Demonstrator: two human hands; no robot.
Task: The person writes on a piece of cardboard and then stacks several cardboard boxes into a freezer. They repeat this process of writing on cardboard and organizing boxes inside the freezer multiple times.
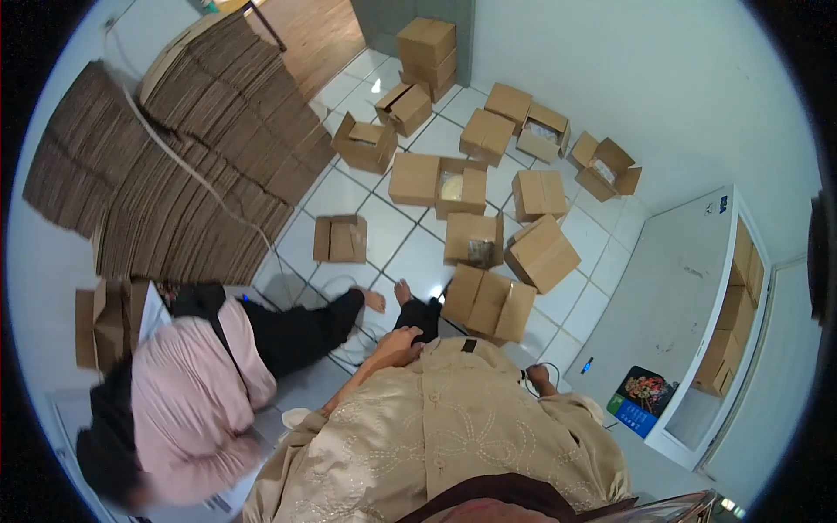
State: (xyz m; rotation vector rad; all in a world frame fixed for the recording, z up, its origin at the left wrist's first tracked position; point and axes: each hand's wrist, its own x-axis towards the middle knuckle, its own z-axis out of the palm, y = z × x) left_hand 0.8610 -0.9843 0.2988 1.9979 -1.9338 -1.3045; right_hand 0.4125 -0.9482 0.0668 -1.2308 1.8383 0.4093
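View from above, seated worker among cartons. The left hand [397, 344] rests on the knee of the black trouser leg [420, 317], fingers loosely bent over it and gripping no object. The right hand [541, 376] shows only as knuckles past the beige sleeve [575, 418], low at the wearer's side, so whether its fingers are spread or closed cannot be told. The nearest carton [488, 302] stands on the tiled floor [392, 240] just ahead of the knee, between the two hands, its flaps splayed outward and its mouth open. Further cartons, some open and some shut, are scattered well apart toward the far wall. A second person in a pink top [187, 383] bends low at the left, beside a large leaning stack of flattened cardboard [200, 148]. A white chest freezer [671, 296] with a blue packet [641, 403] on its lid stands at the right. Judgement on technique: the nearest carton would probably handle best with one hand on each opposite wall rather than on the flaps, which look liable to fold. Drawing it squarely toward the knees before working on it should spare reaching, and the bare foot [403, 291] just beside it should be kept clear.
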